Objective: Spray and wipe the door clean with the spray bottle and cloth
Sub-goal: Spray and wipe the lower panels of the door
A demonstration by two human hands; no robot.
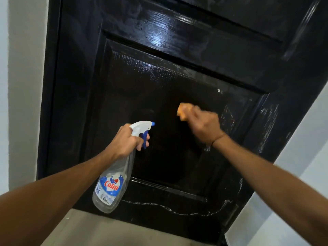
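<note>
1. A black panelled door (159, 89) fills the view, its gloss streaked with wet runs along the right stile and bottom rail.
2. The left hand (124, 141) grips the neck of a spray bottle (113, 181), fingers curled round the trigger, nozzle aimed at the panel, long axis slanting down-left.
3. The right hand (204, 125), blurred, pinches a bunched orange cloth (183, 111) at the panel's centre; the streaks lie right of and below its fingers, nearer this hand.

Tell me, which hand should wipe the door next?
The right hand, probably: it already grips the orange cloth against the black door. The left hand is busy holding the Colin spray bottle.
</note>
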